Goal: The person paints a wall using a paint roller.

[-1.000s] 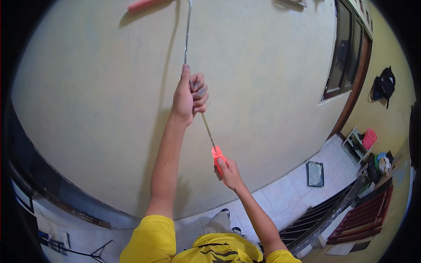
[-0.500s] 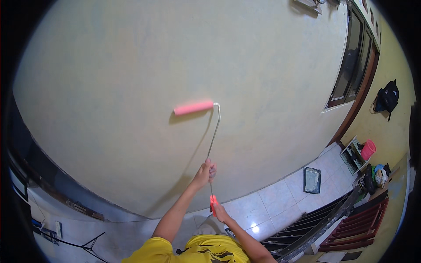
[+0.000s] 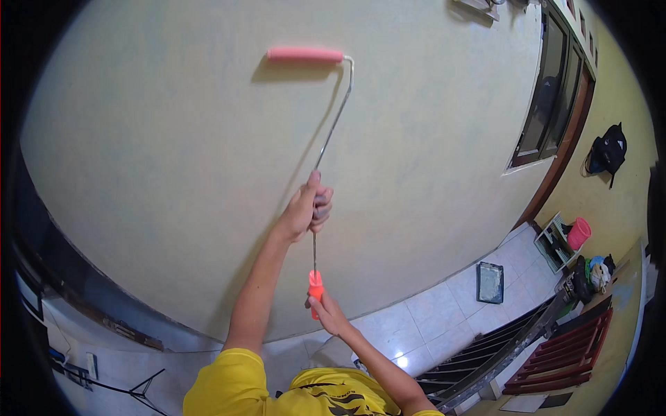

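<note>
A paint roller with a pink sleeve lies horizontally against the pale, patchy wall, casting a shadow beneath it. Its long bent metal rod runs down toward me. My left hand is closed around the middle of that rod, its fingertips smudged grey. My right hand grips the bright orange handle at the lower end.
A paint tray lies on floor tiles. At the right are a window, a hanging black bag, a small rack with a pink bucket, a black railing and red slatted wood.
The roller dropped from the top left to mid-wall by half a second ago. It has since risen up the wall, with both my hands moving upward along with it.
</note>
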{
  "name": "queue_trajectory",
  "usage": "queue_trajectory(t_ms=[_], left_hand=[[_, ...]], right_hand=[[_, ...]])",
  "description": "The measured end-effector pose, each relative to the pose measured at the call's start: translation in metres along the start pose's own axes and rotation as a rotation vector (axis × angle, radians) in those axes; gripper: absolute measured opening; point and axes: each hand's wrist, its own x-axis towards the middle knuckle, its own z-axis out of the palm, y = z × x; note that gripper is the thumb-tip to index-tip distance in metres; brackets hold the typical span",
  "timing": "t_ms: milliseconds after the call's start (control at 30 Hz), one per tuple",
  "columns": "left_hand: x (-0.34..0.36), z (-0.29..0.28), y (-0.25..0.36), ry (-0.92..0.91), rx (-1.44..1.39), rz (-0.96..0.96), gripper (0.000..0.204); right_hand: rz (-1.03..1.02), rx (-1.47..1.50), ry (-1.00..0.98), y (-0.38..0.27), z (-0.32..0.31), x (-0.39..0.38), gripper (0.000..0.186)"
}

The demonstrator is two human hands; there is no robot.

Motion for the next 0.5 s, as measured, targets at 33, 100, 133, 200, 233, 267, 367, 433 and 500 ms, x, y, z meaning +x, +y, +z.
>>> queue_trajectory(t_ms=[33, 100, 133, 200, 233, 267, 367, 433, 500], left_hand=[[0.004, 0.0, 0.01, 0.004, 0.009, 0.015, 0.061], [0.007, -0.006, 0.012, -0.018, 0.0, 0.033, 0.062], [0.015, -0.003, 0.001, -0.038, 0.003, 0.036, 0.062], [0.014, -0.001, -0.027, -0.005, -0.026, 0.015, 0.062], [0.016, -0.002, -0.05, -0.014, -0.031, -0.004, 0.062], [0.012, -0.002, -0.075, -0.018, -0.034, -0.025, 0.062], [-0.007, 0.022, -0.144, 0.101, -0.024, -0.052, 0.063], [-0.027, 0.03, -0.183, 0.12, -0.066, -0.108, 0.063], [-0.041, 0.039, -0.214, 0.116, -0.108, -0.146, 0.062]], right_hand=[[-0.005, 0.003, 0.012, -0.007, -0.002, 0.007, 0.029], [-0.019, 0.016, 0.023, -0.007, -0.002, 0.012, 0.029], [0.02, -0.03, 0.05, 0.003, -0.012, 0.012, 0.03], [0.044, -0.059, 0.067, 0.02, -0.018, 0.005, 0.031], [0.076, -0.075, 0.082, 0.032, -0.023, -0.005, 0.033], [0.109, -0.088, 0.091, 0.045, -0.024, -0.017, 0.035], [0.22, -0.128, 0.069, 0.103, -0.037, -0.062, 0.037], [0.332, -0.125, 0.022, 0.129, -0.037, -0.091, 0.035], [0.432, -0.043, -0.032, 0.157, -0.035, -0.12, 0.028]])
